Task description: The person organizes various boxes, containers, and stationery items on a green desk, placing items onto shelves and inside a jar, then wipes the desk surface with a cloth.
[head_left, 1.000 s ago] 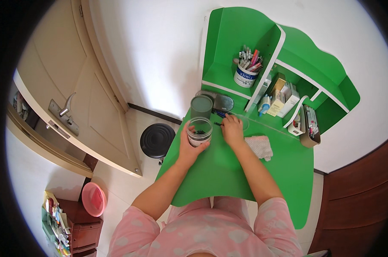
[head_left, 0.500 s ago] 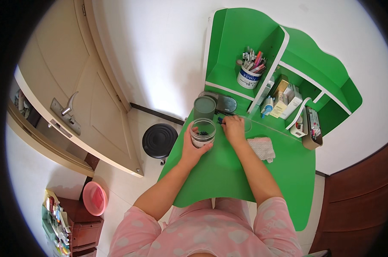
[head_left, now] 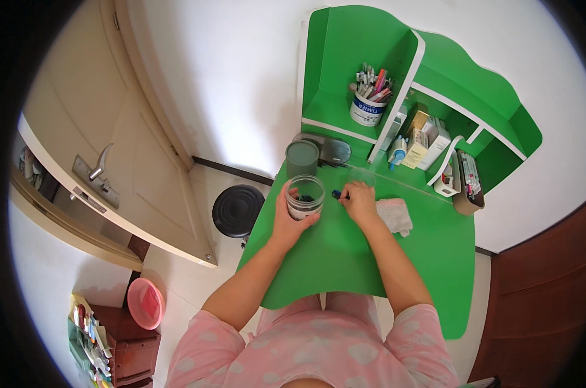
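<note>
In the head view, the left hand (head_left: 289, 220) is wrapping around a clear jar (head_left: 308, 205), which is standing on the tabletop (head_left: 338, 271) with dark pieces showing inside. At the jar's three o'clock, the right hand (head_left: 359, 202) is pinching a small dark-blue object (head_left: 336, 193) with bunched fingers. A grey-green canister (head_left: 302, 160) is standing at the jar's twelve; a pale cloth (head_left: 396, 217) is lying at the right hand's four.

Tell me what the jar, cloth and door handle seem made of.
Jar: plastic or glass, glossy; the wall is see-through and the rim glints. Cloth: probably matte fabric, judging by its soft, uneven edges. Door handle: likely polished metal, from its silvery colour and bright highlights.
</note>
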{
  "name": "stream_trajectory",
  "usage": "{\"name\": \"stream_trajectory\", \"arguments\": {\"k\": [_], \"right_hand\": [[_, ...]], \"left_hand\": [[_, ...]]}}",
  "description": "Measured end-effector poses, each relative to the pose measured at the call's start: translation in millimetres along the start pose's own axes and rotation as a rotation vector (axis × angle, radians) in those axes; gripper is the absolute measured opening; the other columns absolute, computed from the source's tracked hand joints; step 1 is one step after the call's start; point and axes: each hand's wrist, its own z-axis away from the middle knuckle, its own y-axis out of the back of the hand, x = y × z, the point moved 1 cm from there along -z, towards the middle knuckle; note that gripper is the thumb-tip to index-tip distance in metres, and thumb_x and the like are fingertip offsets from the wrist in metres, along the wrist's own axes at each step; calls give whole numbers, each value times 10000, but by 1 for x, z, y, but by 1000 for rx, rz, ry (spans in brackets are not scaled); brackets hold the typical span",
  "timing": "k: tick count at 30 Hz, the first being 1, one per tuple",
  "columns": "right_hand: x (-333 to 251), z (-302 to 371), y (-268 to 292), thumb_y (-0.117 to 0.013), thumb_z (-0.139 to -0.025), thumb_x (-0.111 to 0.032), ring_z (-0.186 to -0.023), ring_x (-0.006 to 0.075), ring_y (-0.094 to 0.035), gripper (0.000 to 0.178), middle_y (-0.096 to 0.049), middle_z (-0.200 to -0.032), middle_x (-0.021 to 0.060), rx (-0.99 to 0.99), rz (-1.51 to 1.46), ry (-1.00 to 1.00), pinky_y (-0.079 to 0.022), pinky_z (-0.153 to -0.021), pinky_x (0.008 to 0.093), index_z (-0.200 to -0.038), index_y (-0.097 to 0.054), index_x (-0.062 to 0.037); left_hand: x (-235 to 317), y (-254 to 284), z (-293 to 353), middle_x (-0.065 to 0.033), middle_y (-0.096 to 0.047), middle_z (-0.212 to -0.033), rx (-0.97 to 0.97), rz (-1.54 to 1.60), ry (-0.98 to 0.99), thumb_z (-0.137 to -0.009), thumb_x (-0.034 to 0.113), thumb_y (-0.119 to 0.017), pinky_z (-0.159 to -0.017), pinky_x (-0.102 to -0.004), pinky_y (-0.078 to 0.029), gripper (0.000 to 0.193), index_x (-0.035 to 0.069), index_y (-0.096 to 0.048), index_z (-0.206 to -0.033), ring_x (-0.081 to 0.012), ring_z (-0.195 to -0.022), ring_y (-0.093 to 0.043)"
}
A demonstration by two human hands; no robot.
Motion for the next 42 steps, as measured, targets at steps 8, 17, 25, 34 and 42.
{"name": "stream_trajectory", "arguments": {"k": [8,17,25,34,42], "right_hand": [[4,7,13,-735,-660,-96,-726,347,-605,165,-628,-744,134,-173,-190,-115,-474,-639,438,-699,-578,-65],[0,15,15,-686,-690,-67,-738,354,-611,170,-620,-782,150,-95,-5,29,-473,-638,448,-805,-560,-68],[-49,1,68,-649,-800,-37,-710,314,-601,153,-607,-803,137,163,-579,-67,-486,-646,363,-928,-566,-35],[-69,6,48,-658,-784,-24,-840,264,-621,138,-633,-913,81,-26,-409,305,-501,-707,326,-918,-662,-53],[-71,8,56,-673,-762,-87,-875,231,-595,126,-619,-945,30,-3,-351,340,-414,-789,368,-887,-681,-97]], "left_hand": [[7,-3,2,-164,-368,-1334,-81,-49,-35,-630,178,-846,-1018,-401,-363,1033,62,-206,-1433,-291,-1234,-398],[4,-2,2,-167,-379,-1335,-114,-126,-87,-636,175,-843,-1013,-399,-372,1019,70,-219,-1434,-286,-1236,-404],[10,-3,4,-174,-392,-1334,-160,-170,-110,-635,172,-842,-1021,-390,-364,1013,67,-228,-1434,-280,-1244,-405],[4,-3,2,-160,-417,-1268,-157,-149,-114,-598,179,-856,-1012,-386,-366,1016,57,-268,-1418,-282,-1199,-432],[-2,-3,3,-166,-417,-1273,-145,-130,-134,-592,200,-860,-1012,-389,-363,1026,57,-269,-1418,-292,-1199,-433]]}}
